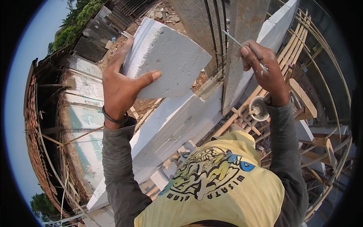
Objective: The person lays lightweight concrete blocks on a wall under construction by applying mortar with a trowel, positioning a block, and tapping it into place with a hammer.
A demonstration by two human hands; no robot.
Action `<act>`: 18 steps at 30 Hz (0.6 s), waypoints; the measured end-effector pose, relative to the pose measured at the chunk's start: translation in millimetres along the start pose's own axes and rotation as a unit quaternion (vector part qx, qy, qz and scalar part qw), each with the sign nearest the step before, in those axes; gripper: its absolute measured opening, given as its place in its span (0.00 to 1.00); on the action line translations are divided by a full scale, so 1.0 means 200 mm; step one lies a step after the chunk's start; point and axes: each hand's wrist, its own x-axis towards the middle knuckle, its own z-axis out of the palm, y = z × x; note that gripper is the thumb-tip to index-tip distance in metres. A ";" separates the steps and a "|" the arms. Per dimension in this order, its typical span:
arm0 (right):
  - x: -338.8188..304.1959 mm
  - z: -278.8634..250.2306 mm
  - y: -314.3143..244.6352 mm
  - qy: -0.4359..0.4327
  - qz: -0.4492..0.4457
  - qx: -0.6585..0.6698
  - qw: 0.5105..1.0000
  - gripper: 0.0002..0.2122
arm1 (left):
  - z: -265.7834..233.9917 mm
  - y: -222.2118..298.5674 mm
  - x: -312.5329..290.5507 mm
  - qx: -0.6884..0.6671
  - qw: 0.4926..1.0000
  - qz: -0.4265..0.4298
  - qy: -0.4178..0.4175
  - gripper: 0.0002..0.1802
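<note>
My left hand [123, 83] is closed around the left end of a white aerated concrete block [177, 56], thumb across its pitted face. The block is held up, tilted, above a wall of white blocks [185, 121]. On the right, my right hand [264, 68] pinches a thin pale rod [231, 38], whose exact kind I cannot make out. Its tip points up and left, toward several dark upright steel bars [216, 28]. White smears mark the back of that hand.
Beside the bars stands a tall grey board [245, 34]. Bamboo poles [297, 43] run along the right, with a bucket [251, 103] hanging or resting near them. A wooden frame [328, 149] is lower right. At left is a tile-roofed building [85, 98].
</note>
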 end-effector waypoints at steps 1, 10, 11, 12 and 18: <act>-0.08 -0.01 0.04 0.005 0.040 0.002 0.999 0.16 | 0.07 -0.01 0.03 0.021 1.000 0.012 -0.006 0.53; -0.72 -0.10 0.37 0.002 0.275 -0.014 0.961 0.16 | 0.39 -0.05 0.15 0.111 0.992 0.064 -0.021 0.50; -0.75 -0.09 0.39 0.003 0.274 -0.025 0.962 0.16 | 0.41 -0.03 0.16 0.117 0.991 0.053 -0.025 0.49; -0.77 -0.08 0.40 0.002 0.272 -0.035 0.962 0.17 | 0.42 -0.02 0.17 0.124 0.991 0.042 -0.029 0.49; -0.80 -0.04 0.41 -0.036 0.326 0.048 0.943 0.16 | 0.44 -0.04 0.17 0.078 0.996 0.036 -0.021 0.49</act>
